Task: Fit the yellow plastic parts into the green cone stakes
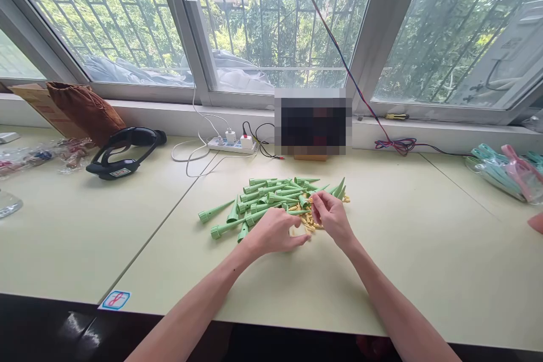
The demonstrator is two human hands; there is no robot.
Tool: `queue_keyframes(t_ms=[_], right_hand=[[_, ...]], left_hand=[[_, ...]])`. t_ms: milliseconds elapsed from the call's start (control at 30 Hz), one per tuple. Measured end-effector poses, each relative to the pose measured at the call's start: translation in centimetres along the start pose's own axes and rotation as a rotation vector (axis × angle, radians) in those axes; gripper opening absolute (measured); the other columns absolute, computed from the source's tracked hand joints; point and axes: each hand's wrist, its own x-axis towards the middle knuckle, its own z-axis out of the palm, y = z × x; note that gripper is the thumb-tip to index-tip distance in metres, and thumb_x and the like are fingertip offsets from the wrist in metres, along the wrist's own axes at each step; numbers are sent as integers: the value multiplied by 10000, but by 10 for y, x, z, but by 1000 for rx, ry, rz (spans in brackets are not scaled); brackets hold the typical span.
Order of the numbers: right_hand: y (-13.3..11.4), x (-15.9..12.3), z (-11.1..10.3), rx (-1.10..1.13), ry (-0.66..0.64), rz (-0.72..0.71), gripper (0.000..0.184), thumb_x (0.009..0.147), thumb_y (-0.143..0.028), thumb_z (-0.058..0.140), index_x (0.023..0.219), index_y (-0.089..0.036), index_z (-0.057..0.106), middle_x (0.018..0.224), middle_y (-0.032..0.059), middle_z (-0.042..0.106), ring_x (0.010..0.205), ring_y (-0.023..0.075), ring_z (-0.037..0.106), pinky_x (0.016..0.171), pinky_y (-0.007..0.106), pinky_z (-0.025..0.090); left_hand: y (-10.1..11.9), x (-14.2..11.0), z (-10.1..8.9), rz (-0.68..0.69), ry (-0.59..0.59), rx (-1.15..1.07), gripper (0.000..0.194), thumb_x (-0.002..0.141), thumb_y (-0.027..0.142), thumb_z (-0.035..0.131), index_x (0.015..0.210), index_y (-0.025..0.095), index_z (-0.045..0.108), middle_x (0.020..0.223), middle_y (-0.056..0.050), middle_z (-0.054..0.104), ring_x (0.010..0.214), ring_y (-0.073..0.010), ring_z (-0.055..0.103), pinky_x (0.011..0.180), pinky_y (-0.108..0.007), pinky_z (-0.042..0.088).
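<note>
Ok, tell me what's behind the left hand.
Behind the left hand, green cones lie heaped on the table, with small yellow pieces at the heap's right side. Whatever the hand itself covers can't be seen.

- The left forearm (199, 297) is stretched forward and inward.
- The left hand (274, 232) is turned sideways, its thumb (299, 241) parted from the curled fingers (292, 220).
- The right forearm (390, 297) is angled forward and inward.
- In the right hand (333, 216), the fingertips (316, 199) are pinched together.
</note>
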Motion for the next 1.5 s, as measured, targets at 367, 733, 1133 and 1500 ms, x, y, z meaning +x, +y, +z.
queue_keyframes(t_ms=[367, 733, 1133, 1500], right_hand=[[2, 0, 0, -8, -1, -13, 359, 929, -513, 524, 752, -202, 499, 522, -56, 438, 439, 92, 371, 430, 228, 310], [4, 0, -1, -24, 8, -1, 383, 913, -556, 516, 762, -204, 509, 545, -48, 439, 445, 95, 372, 425, 232, 333], [3, -1, 1, -35, 3, -8, 385, 921, -546, 512, 740, -207, 495, 519, -54, 441, 439, 95, 378, 428, 231, 331], [4, 0, 2, -29, 51, -29, 376, 919, -550, 507, 758, -210, 508, 534, -45, 460, 442, 105, 387, 431, 240, 338]], left_hand=[[1, 1, 4, -15, -27, 82, 419, 786, 397, 625, 473, 195, 433, 372, 37, 340, 374, -120, 331, 479, -289, 189], [-4, 1, 7, -44, 74, 15, 530, 753, 511, 668, 438, 178, 401, 370, 45, 292, 362, -86, 242, 465, -297, 133], [-5, 0, 7, -66, 31, 42, 544, 788, 629, 619, 489, 185, 523, 392, 26, 377, 388, -116, 356, 494, -283, 177], [-2, 2, 6, -54, 99, -91, 276, 865, 467, 602, 825, 199, 657, 655, -4, 586, 577, -140, 508, 541, -256, 328]])
